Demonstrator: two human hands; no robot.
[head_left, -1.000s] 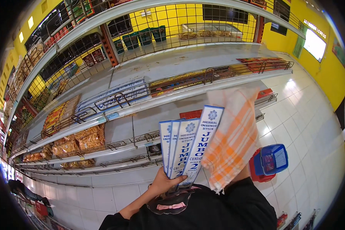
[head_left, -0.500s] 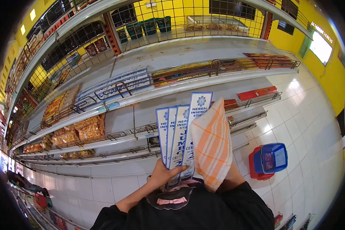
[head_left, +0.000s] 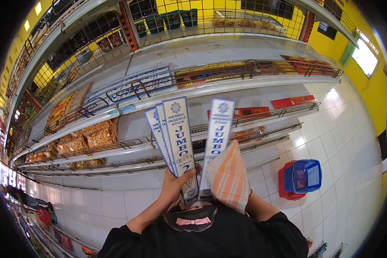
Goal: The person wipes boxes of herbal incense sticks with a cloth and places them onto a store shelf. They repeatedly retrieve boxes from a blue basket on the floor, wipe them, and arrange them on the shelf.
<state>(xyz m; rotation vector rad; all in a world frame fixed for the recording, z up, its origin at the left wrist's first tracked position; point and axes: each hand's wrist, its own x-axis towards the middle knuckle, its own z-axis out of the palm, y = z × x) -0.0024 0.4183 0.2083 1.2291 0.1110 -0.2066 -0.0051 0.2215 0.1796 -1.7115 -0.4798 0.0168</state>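
Four long flat boxes, white with blue print and a blue star emblem near the top, stand upright in front of the store shelves [head_left: 228, 88]. Three of them [head_left: 176, 142] are fanned together, clenched at their lower ends by the left hand [head_left: 176, 187], thumb across the front. The fourth box [head_left: 215, 146] stands just beside them, tilted slightly right, its base at the right hand [head_left: 234, 189]. That hand is wrapped in an orange-and-white checked cloth [head_left: 228, 178], so whether it is grasping the box cannot be told. Half a second ago all four boxes sat in one tight fan and the cloth overlapped their right side; now the fourth is split off, with a gap at the top. Red and blue baskets [head_left: 300, 178] sit on the white tile floor to the right.
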